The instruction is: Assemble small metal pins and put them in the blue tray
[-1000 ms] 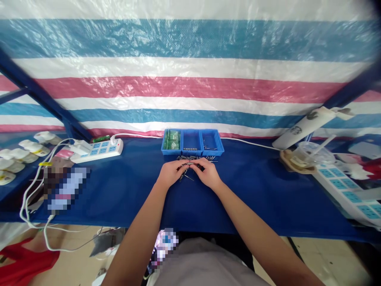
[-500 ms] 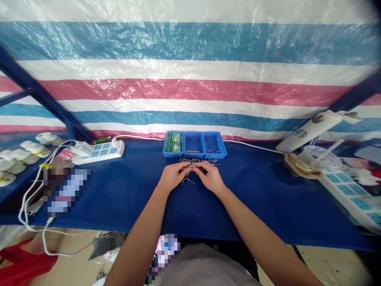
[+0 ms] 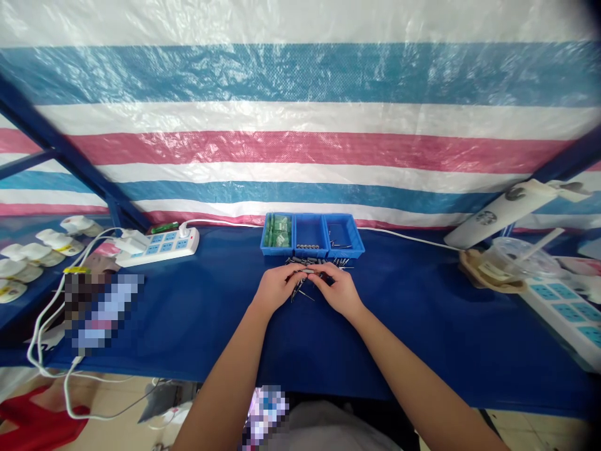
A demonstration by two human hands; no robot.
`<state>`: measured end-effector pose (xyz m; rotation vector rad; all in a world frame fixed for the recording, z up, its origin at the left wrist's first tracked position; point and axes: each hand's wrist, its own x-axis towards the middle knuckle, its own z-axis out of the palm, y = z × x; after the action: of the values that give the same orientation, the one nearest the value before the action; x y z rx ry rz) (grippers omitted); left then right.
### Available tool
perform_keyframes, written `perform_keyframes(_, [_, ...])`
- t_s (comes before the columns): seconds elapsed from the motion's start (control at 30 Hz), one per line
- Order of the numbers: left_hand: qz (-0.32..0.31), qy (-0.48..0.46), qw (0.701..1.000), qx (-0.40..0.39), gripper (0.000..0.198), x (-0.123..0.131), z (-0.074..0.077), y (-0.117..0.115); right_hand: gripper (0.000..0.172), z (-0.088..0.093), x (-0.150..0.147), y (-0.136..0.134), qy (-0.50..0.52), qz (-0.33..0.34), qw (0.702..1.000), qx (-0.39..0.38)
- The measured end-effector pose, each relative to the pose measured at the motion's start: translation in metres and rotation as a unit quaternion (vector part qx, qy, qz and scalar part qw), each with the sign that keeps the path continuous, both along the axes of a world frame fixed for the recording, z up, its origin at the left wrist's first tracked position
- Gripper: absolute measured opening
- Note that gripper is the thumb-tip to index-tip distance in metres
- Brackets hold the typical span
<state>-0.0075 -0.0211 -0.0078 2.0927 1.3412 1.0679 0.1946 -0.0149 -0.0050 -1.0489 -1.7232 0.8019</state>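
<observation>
Your left hand (image 3: 276, 289) and right hand (image 3: 341, 292) rest close together on the blue-covered desk (image 3: 422, 326), fingers curled in and fingertips meeting between them. Both hands are nearly closed, pinching a small dark metal piece (image 3: 308, 270) from either end; it is too small to make out its shape. It sits just above the desk, right at the near edge of a scatter of loose dark metal pins (image 3: 313, 260), some of which poke out below your left fingers.

Just behind the pins stands a blue plastic tray with three compartments (image 3: 312, 251): green parts (image 3: 278, 228) fill the left one, a row of small dark parts lies in the middle one, and a few pins lie in the right one.

Well off to your left lies a white power strip with blue sockets (image 3: 158, 243). Far right, a clear plastic cup with a straw (image 3: 513, 260) sits beside a second white power strip (image 3: 566, 308).
</observation>
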Motion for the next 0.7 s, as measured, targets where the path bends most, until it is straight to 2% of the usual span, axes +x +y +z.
perform_keyframes(0.2, [-0.003,0.008,1.000,-0.004,0.025,-0.0002,0.0045,-0.0016,0.025,0.0018,-0.0011,-0.0004,0.016,0.001,1.000,-0.011])
perform_keyframes(0.37, [0.002,-0.047,0.998,-0.032,0.034,0.0010,0.0019,-0.0038,0.028,-0.0039,0.0003,0.0019,0.046,-0.003,0.997,-0.055])
perform_keyframes(0.53, [-0.004,-0.051,0.999,-0.014,0.023,0.0030,0.0024,-0.0034,0.031,-0.0070,-0.0004,0.0029,0.075,-0.010,0.993,-0.092])
perform_keyframes(0.7, [0.013,-0.053,0.998,-0.020,0.023,0.0034,0.0023,-0.0038,0.033,-0.0042,-0.0042,0.0015,0.108,0.001,0.988,-0.115])
